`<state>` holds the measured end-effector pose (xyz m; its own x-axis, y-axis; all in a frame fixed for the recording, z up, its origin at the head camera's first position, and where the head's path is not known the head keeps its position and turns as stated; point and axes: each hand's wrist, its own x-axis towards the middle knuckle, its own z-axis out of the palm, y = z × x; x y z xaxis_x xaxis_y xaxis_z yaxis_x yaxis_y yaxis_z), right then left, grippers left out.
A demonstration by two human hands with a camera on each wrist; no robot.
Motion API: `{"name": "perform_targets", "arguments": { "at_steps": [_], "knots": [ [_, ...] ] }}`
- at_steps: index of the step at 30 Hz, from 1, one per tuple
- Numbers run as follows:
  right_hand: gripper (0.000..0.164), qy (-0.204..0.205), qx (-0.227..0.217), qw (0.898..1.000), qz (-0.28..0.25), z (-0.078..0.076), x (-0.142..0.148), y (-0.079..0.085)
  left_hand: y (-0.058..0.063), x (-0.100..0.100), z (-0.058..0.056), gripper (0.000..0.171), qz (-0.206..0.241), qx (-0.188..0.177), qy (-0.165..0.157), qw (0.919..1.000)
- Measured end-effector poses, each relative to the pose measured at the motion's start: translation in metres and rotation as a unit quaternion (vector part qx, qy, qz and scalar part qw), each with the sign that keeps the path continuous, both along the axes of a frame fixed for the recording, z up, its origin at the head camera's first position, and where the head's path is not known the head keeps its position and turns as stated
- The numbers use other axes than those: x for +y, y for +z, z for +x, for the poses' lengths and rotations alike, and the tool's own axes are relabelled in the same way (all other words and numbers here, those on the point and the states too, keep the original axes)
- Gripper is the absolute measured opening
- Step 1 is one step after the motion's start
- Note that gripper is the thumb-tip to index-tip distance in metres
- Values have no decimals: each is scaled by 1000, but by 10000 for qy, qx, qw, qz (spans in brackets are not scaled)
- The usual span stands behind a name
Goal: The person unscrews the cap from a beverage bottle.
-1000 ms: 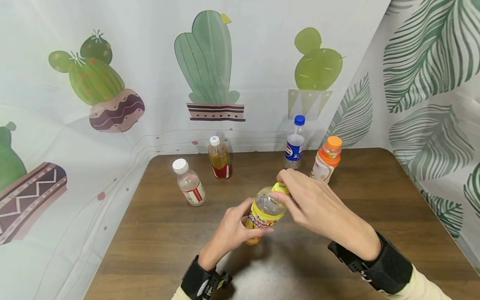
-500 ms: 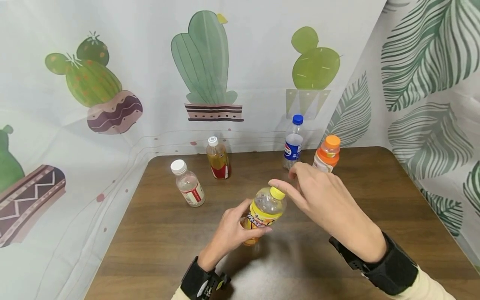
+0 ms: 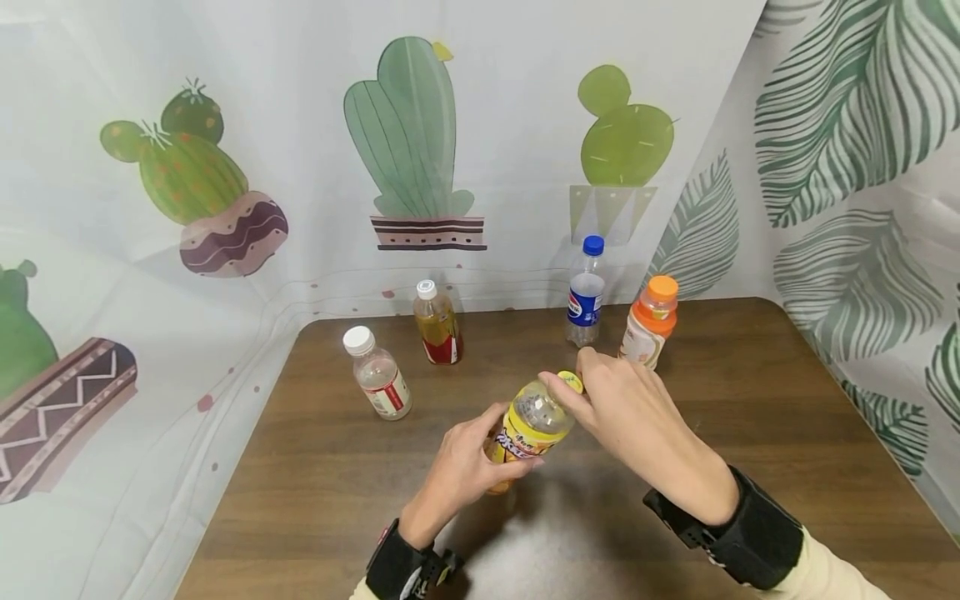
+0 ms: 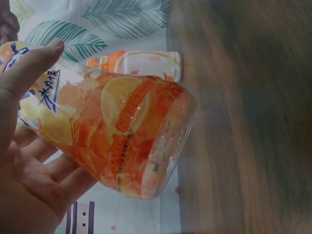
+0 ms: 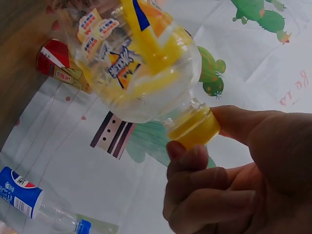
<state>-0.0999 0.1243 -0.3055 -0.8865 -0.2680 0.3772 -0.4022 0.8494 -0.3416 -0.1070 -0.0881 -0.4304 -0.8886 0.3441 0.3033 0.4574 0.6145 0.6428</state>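
A clear plastic bottle (image 3: pixel 528 421) with a yellow and orange label leans to the right above the middle of the wooden table. My left hand (image 3: pixel 467 458) grips it around the lower body, thumb on the near side. In the left wrist view its orange-printed base (image 4: pixel 146 141) points toward the table. At the neck, my right hand (image 3: pixel 637 412) pinches the yellow cap (image 5: pixel 195 127) between thumb and fingers. The cap sits on the bottle's mouth.
Toward the back stand a white-capped bottle (image 3: pixel 381 379), an amber bottle (image 3: pixel 437 325), a blue-capped bottle (image 3: pixel 585 300) and an orange-capped bottle (image 3: pixel 647 327). The orange-capped one is close behind my right hand. A cactus-print cloth (image 3: pixel 300 167) hangs behind the table (image 3: pixel 300 500).
Half a second ago my right thumb and fingers were spread at the cap; now they pinch it again. The bottle tilts a little more to the right, still in my left hand.
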Motion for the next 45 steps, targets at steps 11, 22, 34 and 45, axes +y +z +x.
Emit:
{"name": "perform_targets", "arguments": {
  "at_steps": [11, 22, 34, 45],
  "knots": [
    [38, 289, 180, 9994, -12, -1, -1, 4, 5, -1, -2, 55, 378, -174, -95, 9991],
    [34, 1072, 1054, 9884, 226, -4, 1, 7, 6, -4, -2, 54, 884, -374, -331, 9948],
    [42, 1906, 1557, 9680, 490, -9, 7, -2, 9, -6, 3, 52, 1193, -936, -582, 9867],
    [39, 1214, 1493, 9811, 177, -8, 10, -1, 5, -4, 4, 54, 1007, -656, -395, 9920]
  ]
}}
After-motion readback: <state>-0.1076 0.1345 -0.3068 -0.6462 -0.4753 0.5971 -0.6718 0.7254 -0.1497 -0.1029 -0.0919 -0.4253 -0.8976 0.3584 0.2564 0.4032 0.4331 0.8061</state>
